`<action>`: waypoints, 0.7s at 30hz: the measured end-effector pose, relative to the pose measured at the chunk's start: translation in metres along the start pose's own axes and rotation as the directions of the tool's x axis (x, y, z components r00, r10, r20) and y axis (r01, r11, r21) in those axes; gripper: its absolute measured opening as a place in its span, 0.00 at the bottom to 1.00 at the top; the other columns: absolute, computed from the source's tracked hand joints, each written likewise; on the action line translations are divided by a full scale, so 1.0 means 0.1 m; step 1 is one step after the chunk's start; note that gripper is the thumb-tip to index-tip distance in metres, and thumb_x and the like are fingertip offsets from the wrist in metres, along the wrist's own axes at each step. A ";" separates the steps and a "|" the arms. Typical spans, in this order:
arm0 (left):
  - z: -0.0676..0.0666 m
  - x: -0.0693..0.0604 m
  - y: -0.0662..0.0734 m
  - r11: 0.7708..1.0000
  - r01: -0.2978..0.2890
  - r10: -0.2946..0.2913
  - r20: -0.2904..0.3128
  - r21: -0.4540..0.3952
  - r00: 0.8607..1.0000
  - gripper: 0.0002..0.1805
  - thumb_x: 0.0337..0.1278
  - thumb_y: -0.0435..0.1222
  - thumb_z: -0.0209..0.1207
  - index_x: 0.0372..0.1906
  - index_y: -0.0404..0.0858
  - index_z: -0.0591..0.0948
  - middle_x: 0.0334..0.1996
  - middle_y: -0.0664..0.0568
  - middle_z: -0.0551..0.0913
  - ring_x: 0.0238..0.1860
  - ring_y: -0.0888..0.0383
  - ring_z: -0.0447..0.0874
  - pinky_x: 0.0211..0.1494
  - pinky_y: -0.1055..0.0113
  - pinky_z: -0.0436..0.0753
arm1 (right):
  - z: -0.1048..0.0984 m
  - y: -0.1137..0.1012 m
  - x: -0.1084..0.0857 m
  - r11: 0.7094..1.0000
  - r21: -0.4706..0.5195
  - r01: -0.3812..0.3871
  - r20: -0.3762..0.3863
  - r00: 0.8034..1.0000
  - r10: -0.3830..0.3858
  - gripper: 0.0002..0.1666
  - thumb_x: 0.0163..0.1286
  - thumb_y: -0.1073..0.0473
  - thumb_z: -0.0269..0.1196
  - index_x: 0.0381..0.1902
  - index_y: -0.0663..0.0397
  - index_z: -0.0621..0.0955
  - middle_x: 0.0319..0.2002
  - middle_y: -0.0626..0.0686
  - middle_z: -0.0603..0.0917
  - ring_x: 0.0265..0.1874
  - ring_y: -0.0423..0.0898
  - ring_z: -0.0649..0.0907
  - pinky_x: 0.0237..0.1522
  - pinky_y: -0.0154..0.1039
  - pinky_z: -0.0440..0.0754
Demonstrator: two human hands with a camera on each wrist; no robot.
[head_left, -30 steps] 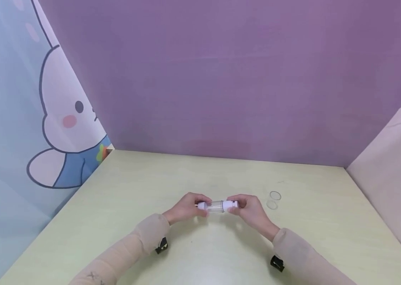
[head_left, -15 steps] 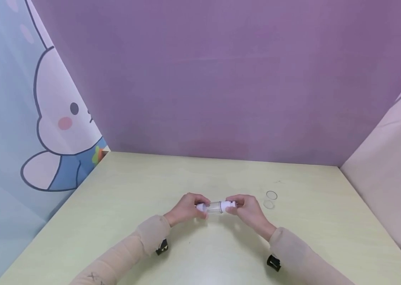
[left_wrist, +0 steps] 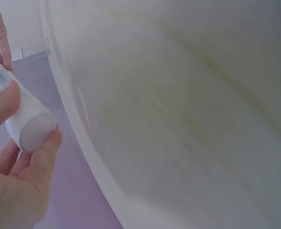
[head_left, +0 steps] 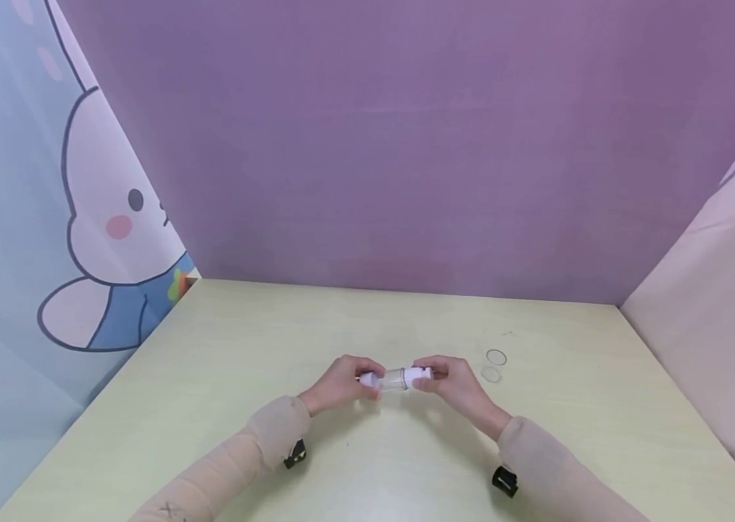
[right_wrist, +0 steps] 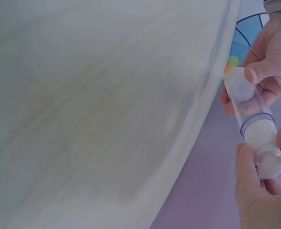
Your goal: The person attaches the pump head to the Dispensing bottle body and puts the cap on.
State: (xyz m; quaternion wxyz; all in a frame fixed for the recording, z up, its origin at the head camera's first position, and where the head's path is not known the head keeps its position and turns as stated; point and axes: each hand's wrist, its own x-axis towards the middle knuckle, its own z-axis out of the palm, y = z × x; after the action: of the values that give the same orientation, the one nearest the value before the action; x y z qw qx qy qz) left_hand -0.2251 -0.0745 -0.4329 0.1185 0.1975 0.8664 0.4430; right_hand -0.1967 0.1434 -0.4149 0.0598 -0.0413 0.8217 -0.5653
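Note:
Both hands hold a small clear bottle point(head_left: 392, 379) with white ends, lying sideways just above the table. My left hand point(head_left: 341, 380) grips its left end, with thumb and fingers around the white part point(left_wrist: 33, 117). At the opposite end my right hand point(head_left: 462, 388) pinches the white head point(head_left: 417, 377). A dark line circles the clear tube point(right_wrist: 251, 106) beside that head, as the right wrist view shows. Inside the tube near the left hand sits a round white piece point(right_wrist: 242, 89). Fingers cover parts of both ends.
Right of the hands, a thin dark ring point(head_left: 506, 358) and a pale clear ring point(head_left: 501, 375) lie on the pale table point(head_left: 263, 326). A purple panel point(head_left: 407, 181) rises along the back edge. Printed cloth point(head_left: 9, 239) hangs at the left, pale cloth point(head_left: 720, 312) at the right.
The head view has shifted slightly, so the rings and table appear a little further left. Both hands keep their grip on the bottle with no clear change.

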 end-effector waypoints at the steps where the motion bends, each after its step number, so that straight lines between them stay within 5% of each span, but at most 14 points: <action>1: 0.00 0.00 0.00 1.000 0.000 0.000 0.003 -0.004 1.000 0.21 0.43 0.32 0.66 0.48 0.35 0.80 0.48 0.45 0.81 0.43 0.56 0.77 0.48 0.60 0.75 | -0.01 0.00 -0.01 1.000 0.001 0.005 0.009 1.000 -0.005 0.18 0.54 0.66 0.66 0.45 0.61 0.81 0.43 0.58 0.84 0.41 0.48 0.83 0.43 0.40 0.80; 21: -0.09 0.00 -0.06 0.998 0.036 -0.036 0.001 -0.056 0.999 0.21 0.44 0.33 0.66 0.48 0.37 0.80 0.50 0.45 0.79 0.47 0.53 0.77 0.50 0.58 0.75 | -0.47 0.06 -0.04 0.998 -0.045 0.043 -0.006 0.999 -0.043 0.23 0.64 0.53 0.60 0.54 0.58 0.77 0.52 0.57 0.80 0.51 0.49 0.79 0.53 0.44 0.75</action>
State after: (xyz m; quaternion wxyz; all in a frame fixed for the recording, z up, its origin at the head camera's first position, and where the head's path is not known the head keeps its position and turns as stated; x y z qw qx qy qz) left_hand -0.2304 -0.0843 -0.4326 0.1322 0.1784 0.8571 0.4648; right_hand -0.1995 0.1895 -0.4032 0.0439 -0.0585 0.8333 -0.5479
